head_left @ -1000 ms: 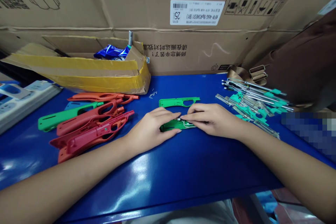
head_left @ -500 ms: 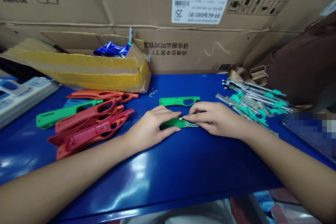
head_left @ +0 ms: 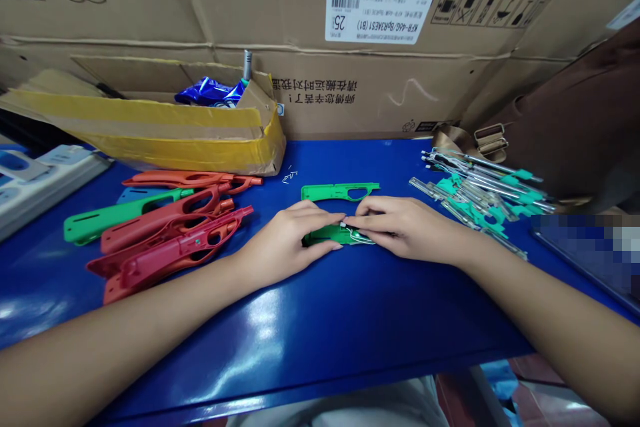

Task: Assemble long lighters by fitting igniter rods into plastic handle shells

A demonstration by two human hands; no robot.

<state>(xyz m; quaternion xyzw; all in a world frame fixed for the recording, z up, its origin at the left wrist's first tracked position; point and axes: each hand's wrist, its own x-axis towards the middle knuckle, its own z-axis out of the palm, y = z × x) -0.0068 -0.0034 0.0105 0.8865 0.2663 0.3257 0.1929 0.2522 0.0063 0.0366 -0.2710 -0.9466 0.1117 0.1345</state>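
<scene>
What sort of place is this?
Probably a small assembly bench, perhaps in a workshop: coloured plastic shells piled left on the blue table, metal-tube parts heaped right, and white wires in an open green shell between them.

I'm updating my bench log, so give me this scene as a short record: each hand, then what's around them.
Left-hand grip: around left end of green handle shell half
Right-hand grip: at white wires in that shell; exact hold hidden
Just beyond: another green shell half, lying on blue table
Left side: red, orange and green handle shells; white power strip
Right side: heap of metal tubes
Back: yellow-taped cardboard box holding shiny blue packet; printed cardboard behind it
</scene>
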